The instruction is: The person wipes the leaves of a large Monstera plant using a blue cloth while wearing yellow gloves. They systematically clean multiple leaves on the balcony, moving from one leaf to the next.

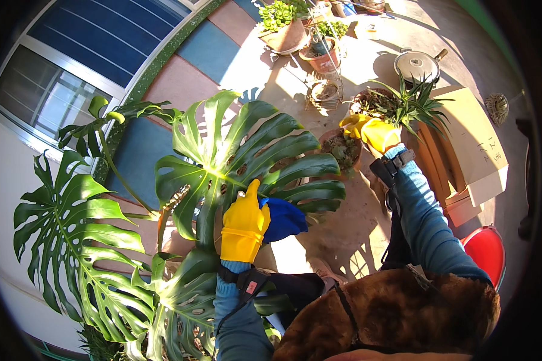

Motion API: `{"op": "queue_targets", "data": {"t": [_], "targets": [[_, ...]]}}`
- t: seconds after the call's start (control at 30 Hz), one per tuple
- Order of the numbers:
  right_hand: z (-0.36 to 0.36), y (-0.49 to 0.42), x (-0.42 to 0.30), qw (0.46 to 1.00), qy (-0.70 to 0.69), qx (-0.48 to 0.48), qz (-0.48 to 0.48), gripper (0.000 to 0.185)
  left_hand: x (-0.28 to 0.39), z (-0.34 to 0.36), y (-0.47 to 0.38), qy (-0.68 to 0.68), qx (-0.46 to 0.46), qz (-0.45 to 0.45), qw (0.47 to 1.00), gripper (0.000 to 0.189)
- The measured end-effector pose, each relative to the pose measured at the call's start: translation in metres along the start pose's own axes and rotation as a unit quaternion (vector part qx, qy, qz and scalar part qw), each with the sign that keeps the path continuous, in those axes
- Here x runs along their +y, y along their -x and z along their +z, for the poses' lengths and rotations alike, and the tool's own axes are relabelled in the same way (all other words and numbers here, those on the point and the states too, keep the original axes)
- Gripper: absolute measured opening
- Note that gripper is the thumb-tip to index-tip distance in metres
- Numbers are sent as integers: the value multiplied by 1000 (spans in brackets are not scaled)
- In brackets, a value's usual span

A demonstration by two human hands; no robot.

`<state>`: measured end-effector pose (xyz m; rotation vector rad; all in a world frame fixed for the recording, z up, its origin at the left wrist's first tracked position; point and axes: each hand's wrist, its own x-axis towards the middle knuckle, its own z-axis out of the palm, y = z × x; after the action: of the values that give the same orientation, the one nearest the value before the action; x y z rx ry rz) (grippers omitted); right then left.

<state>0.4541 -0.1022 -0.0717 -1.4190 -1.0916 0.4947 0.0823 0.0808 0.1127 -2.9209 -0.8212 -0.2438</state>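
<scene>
My left hand (246, 221), in a yellow rubber glove, holds a bunched blue cloth (284, 219). Its index finger points out across a large split monstera leaf (248, 153), near the leaf's midrib. My right hand (374, 131), gloved in yellow too, is at the near side of a pot with a spiky aloe-like plant (413, 101). How its fingers meet that pot's rim is hidden. Just left of this hand sits a terracotta pot (343, 151) with small succulents. More monstera leaves (77, 230) spread at the left, one of them below my left wrist.
A cardboard box (472, 140) lies right of the aloe-like plant, with a lidded pan (417, 65) beyond. Potted plants (283, 31) and a wire stand (324, 92) are farther off. At the left is a window (86, 67); a red basin (485, 255) is by my right arm.
</scene>
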Motion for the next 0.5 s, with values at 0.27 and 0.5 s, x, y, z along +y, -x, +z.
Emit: {"op": "queue_targets", "data": {"t": [0.27,0.5], "targets": [[28,-7,-147,989,-43,101,-98,30,0,6,6,4,11,12,1000,62],[121,-51,-181,957,170,3,-236,34,3,6,7,-15,35,29,999,59]]}}
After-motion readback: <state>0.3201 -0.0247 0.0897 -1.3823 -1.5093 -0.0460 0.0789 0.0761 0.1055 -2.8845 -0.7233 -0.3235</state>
